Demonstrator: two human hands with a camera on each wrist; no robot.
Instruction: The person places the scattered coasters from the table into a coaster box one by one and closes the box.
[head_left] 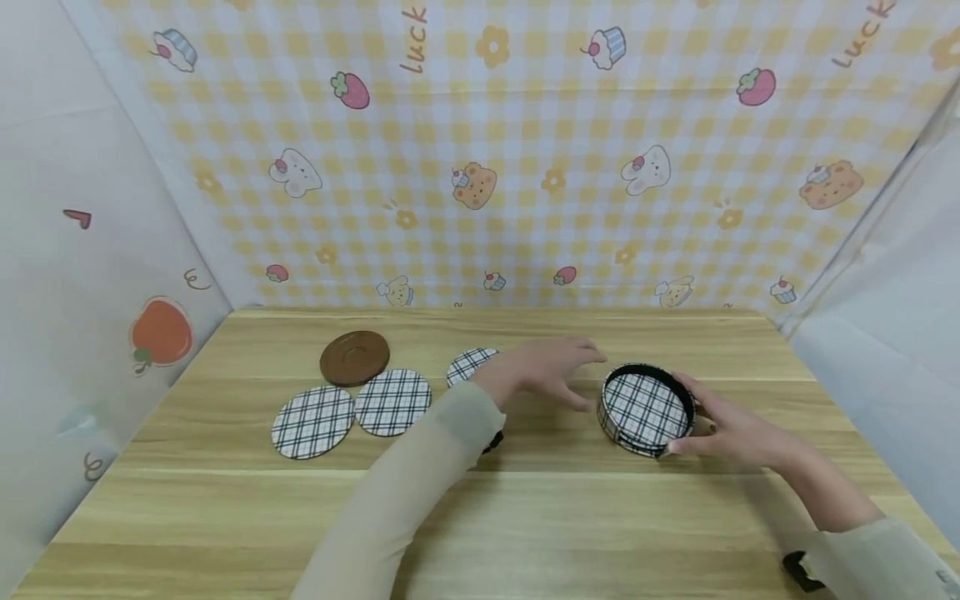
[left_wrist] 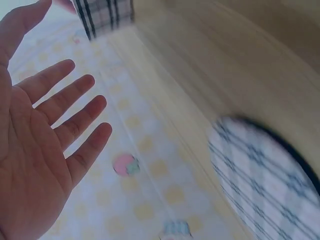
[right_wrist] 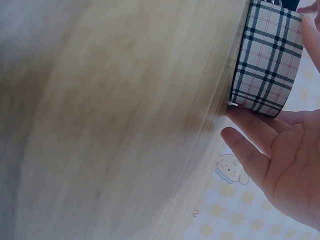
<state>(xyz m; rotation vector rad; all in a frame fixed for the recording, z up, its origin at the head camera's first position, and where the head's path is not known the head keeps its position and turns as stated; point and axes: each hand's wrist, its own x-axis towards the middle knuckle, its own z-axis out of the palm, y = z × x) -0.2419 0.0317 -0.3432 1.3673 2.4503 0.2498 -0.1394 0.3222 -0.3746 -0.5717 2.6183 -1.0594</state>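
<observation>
1 plaid coaster [head_left: 645, 408] in round box [head_left: 611, 421] (R hand [head_left: 731, 429] holding).

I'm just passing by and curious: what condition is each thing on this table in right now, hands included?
Plaid round box: open, no lid, a plaid coaster lying inside it.
Right hand: fingers curled round the box's side.
Left hand: open, fingers spread, holding nothing.
Two plaid coasters: flat on the table, edges overlapping.
Third plaid coaster: flat, partly hidden by the left hand.
Brown disc: flat on the table.
</observation>
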